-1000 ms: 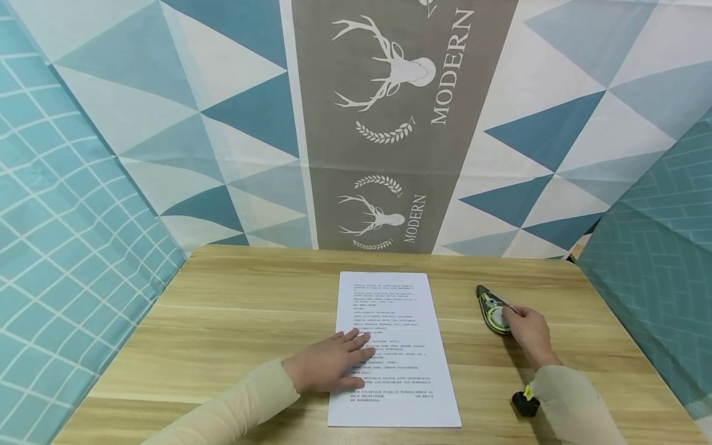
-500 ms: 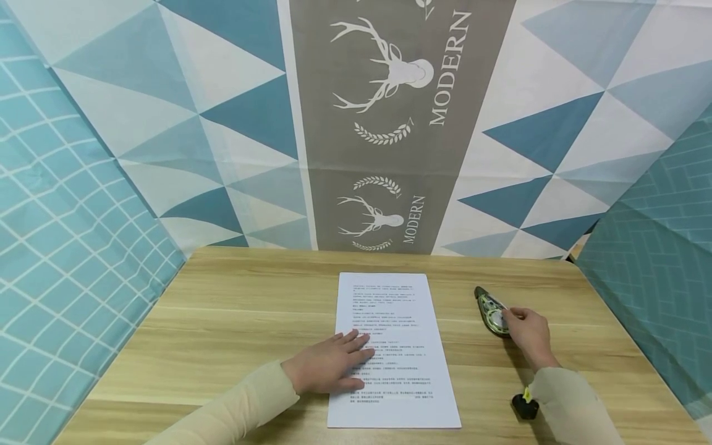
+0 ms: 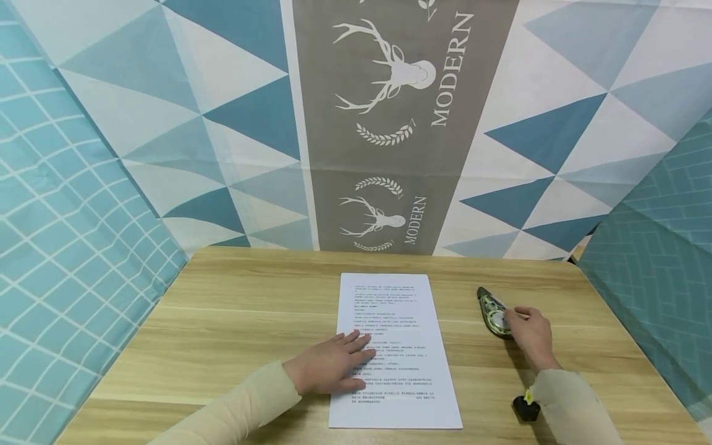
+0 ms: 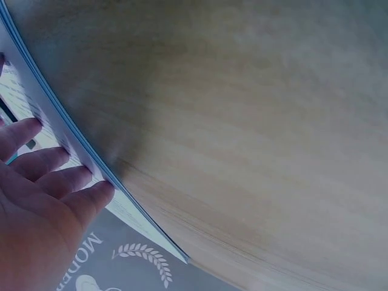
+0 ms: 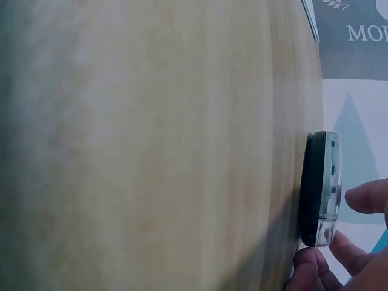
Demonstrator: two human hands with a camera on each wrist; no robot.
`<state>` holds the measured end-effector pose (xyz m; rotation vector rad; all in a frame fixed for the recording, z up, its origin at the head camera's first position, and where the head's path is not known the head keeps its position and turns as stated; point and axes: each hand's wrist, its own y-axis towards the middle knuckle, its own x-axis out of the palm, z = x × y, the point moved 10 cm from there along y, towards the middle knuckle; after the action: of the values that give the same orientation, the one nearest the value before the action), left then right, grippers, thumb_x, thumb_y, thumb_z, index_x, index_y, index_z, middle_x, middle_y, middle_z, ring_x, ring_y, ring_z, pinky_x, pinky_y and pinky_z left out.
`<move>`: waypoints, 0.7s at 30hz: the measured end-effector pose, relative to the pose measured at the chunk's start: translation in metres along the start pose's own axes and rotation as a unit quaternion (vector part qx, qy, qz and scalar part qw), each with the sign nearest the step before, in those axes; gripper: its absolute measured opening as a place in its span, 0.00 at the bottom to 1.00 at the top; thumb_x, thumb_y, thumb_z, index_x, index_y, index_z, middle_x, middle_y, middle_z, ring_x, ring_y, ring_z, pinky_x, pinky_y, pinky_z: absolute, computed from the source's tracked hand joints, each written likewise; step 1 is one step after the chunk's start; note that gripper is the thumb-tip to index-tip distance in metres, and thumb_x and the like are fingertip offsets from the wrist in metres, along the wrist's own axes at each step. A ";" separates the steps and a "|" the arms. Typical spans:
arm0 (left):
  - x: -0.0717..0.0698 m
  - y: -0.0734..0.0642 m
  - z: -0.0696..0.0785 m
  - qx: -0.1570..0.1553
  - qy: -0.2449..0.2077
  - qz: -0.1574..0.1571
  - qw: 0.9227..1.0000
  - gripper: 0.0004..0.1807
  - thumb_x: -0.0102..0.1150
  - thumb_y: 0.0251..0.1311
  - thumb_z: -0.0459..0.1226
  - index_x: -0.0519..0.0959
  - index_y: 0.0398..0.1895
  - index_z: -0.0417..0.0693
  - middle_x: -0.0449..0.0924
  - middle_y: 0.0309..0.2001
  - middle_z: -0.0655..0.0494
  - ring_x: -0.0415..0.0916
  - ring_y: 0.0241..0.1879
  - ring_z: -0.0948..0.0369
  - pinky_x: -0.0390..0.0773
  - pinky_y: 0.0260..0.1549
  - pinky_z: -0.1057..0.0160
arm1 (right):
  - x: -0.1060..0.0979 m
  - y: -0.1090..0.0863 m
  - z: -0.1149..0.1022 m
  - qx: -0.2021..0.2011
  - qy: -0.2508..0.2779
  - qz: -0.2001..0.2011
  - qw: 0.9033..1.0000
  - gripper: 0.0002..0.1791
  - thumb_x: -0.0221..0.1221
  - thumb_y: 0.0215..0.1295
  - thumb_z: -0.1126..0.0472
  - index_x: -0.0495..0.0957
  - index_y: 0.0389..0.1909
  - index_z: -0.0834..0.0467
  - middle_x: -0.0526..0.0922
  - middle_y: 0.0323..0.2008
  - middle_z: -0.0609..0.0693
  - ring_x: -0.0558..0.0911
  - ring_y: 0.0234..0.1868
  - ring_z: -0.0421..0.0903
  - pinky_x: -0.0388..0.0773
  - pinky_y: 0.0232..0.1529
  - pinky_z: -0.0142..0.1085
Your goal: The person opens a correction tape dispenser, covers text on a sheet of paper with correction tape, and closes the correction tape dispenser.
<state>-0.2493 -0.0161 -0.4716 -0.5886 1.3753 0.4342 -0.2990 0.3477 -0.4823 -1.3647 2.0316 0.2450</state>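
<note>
In the head view my left hand lies flat with spread fingers on the left part of a stack of printed paper. The left wrist view shows its fingertips on the top sheet, close to the stack's edge. To the right, a correction tape with a clear cover and dark base rests on the table. My right hand is at its near end. Seen from the right wrist, the thumb is apart from the cover of the correction tape, and the other fingertips are right at its lower end.
The wooden table runs back to a patterned cloth wall. Blue tiled cloth hangs along the left side, with teal cloth on the right. A small black piece with a yellow tag sits by the right sleeve.
</note>
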 end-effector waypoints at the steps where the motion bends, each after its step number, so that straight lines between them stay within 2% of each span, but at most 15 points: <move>1: 0.000 0.001 0.000 0.000 0.002 0.001 1.000 0.32 0.43 0.64 0.59 0.63 0.68 0.56 0.59 0.70 0.52 0.57 0.70 0.51 0.62 0.66 0.53 | -0.001 0.000 0.000 0.002 0.004 0.003 1.000 0.35 0.42 0.68 0.46 0.58 0.65 0.70 0.65 0.57 0.71 0.70 0.54 0.62 0.72 0.45 0.46; 5: -0.001 0.002 0.001 0.001 0.008 0.006 1.000 0.32 0.43 0.64 0.59 0.64 0.68 0.55 0.59 0.70 0.51 0.58 0.70 0.51 0.62 0.66 0.53 | -0.006 0.001 0.000 0.006 0.009 0.024 1.000 0.35 0.43 0.68 0.46 0.59 0.65 0.70 0.64 0.57 0.71 0.69 0.53 0.62 0.72 0.44 0.48; 10: -0.001 0.003 0.000 -0.001 0.003 0.009 1.000 0.32 0.45 0.64 0.58 0.65 0.67 0.54 0.60 0.70 0.51 0.59 0.69 0.51 0.63 0.66 0.54 | -0.010 0.002 -0.003 0.003 0.009 0.049 0.999 0.33 0.43 0.68 0.47 0.60 0.64 0.68 0.62 0.55 0.69 0.68 0.49 0.59 0.70 0.37 0.41; 17: -0.002 0.004 -0.003 -0.019 -0.022 0.011 1.000 0.32 0.47 0.63 0.57 0.65 0.67 0.53 0.61 0.69 0.50 0.58 0.69 0.50 0.62 0.66 0.52 | -0.005 -0.005 -0.023 -0.028 0.007 0.033 0.999 0.32 0.42 0.69 0.47 0.60 0.64 0.67 0.60 0.54 0.68 0.66 0.47 0.57 0.68 0.34 0.39; 21: -0.008 0.006 -0.009 -0.039 -0.039 0.030 0.998 0.32 0.49 0.63 0.55 0.66 0.66 0.50 0.62 0.69 0.47 0.57 0.69 0.48 0.61 0.66 0.50 | 0.003 -0.013 -0.038 -0.052 -0.007 0.022 0.998 0.30 0.43 0.69 0.49 0.62 0.63 0.67 0.63 0.50 0.64 0.66 0.43 0.54 0.66 0.30 0.36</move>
<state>-0.2614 -0.0169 -0.4655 -0.5900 1.3081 0.5563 -0.3047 0.3205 -0.4525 -1.3768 2.0648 0.3836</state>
